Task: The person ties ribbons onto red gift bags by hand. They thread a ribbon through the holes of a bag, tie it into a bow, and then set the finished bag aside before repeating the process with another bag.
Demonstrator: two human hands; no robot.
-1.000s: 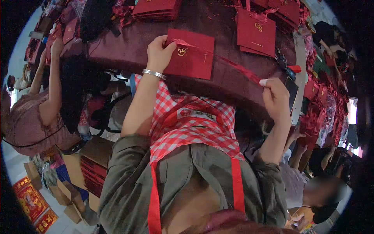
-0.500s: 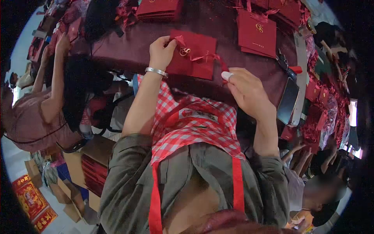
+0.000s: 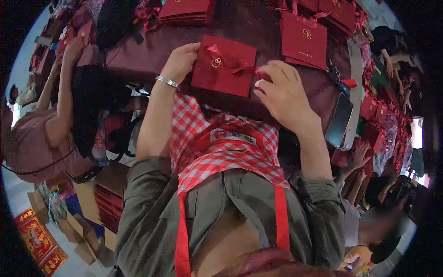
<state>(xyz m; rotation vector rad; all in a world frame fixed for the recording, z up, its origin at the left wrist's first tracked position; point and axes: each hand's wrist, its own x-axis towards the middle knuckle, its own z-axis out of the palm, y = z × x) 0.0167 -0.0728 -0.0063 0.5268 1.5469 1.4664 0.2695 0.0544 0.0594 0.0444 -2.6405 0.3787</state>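
A red square bag (image 3: 224, 76) with a gold logo and a red ribbon across its face lies at the near edge of the dark red table. My left hand (image 3: 184, 62) is at the bag's left edge, its fingers partly behind the edge and closed on it. At the bag's right side my right hand (image 3: 277, 90) pinches the ribbon's end, with a white covering on one fingertip. The ribbon (image 3: 240, 70) runs from the logo area toward that hand.
Red bags are stacked at the back (image 3: 187, 14) and back right (image 3: 304, 41). Keys (image 3: 333, 74) and a phone (image 3: 340, 121) lie on the right. Co-workers sit left and right. An open cardboard box (image 3: 83, 231) stands on the floor.
My left hand has moved left, off the ribbon to the bag's edge. My right hand has moved up and left, closer to the bag. The bag now faces up more squarely.
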